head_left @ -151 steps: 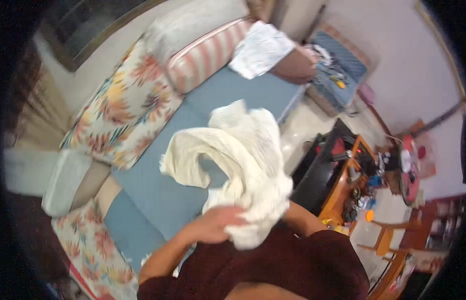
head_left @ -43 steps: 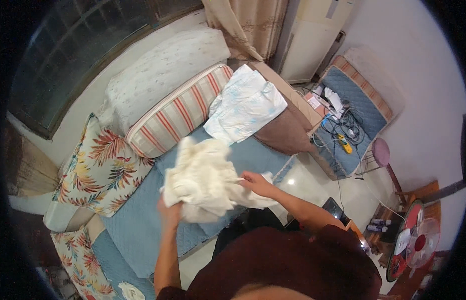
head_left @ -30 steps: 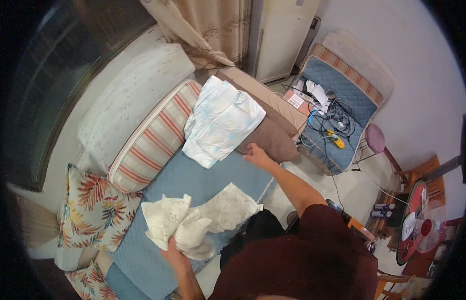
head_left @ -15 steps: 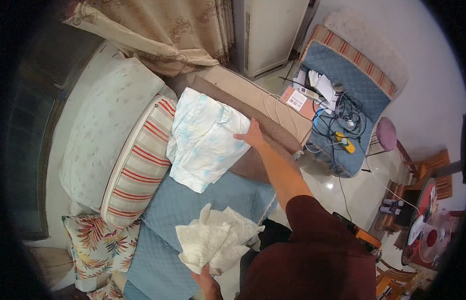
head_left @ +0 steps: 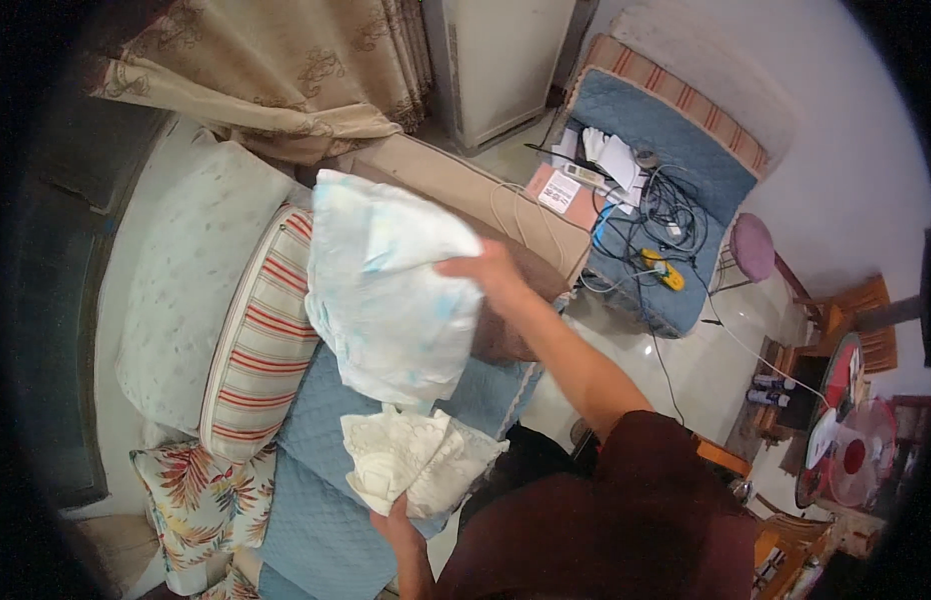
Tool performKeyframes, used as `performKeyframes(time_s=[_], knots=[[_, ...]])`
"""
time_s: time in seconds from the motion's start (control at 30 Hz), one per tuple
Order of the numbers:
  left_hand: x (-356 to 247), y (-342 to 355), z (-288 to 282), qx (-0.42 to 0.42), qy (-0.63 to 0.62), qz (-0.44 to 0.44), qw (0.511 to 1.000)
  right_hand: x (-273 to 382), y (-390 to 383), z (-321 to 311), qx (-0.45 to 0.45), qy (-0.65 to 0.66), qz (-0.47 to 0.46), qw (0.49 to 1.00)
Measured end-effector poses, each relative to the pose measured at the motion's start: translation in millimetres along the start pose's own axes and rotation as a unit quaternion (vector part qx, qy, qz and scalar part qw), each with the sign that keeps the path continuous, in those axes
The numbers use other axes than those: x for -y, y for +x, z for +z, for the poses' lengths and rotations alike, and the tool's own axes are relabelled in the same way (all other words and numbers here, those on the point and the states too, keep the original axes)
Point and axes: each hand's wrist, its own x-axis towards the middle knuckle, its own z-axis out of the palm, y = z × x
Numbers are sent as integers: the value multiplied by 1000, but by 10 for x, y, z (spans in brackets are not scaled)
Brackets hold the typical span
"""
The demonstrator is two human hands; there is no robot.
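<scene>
My right hand (head_left: 476, 265) grips the upper right edge of a folded white cloth with pale blue patches (head_left: 386, 325), which is raised over the brown cushion (head_left: 511, 325) and blue quilted sofa cover (head_left: 316, 520). Below it, my left hand (head_left: 396, 525) pinches the lower left edge of a bunched cream patterned cloth (head_left: 436, 465), held over the sofa's front part.
At left are a striped bolster (head_left: 261, 335), pale backrest (head_left: 191, 280) and floral pillow (head_left: 201, 500). A curtain (head_left: 316, 60) hangs behind. At upper right, a blue-covered seat (head_left: 636, 290) holds tangled cables and papers. A stool (head_left: 754, 245) and fan (head_left: 854, 455) stand at right.
My right hand has moved from the cream cloth to the white-blue cloth, gripped it and lifted it off the cushion. My left hand still holds the cream cloth. The view has turned.
</scene>
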Motion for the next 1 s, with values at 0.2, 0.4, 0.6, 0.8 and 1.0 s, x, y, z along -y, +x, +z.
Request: performKeyframes(time_s=[0.2,0.4,0.6,0.8,1.0], knots=[[-87,-8,127,64,-21,12,998,-610,-57,-1597,-211,-329,-29,920],[-133,-120,-224,34,27,16,999,-997,-487,-1121,-182,-564,-185,784],[-522,-416,-825,204,40,55,977,-1693,-1970,84,357,-411,-26,838],[-517,-538,-1794,58,42,113,991,-1582,-2541,619,353,-399,-67,844],[-532,-302,-2160,4,131,207,970,-156,-2434,839,136,-208,-134,959]])
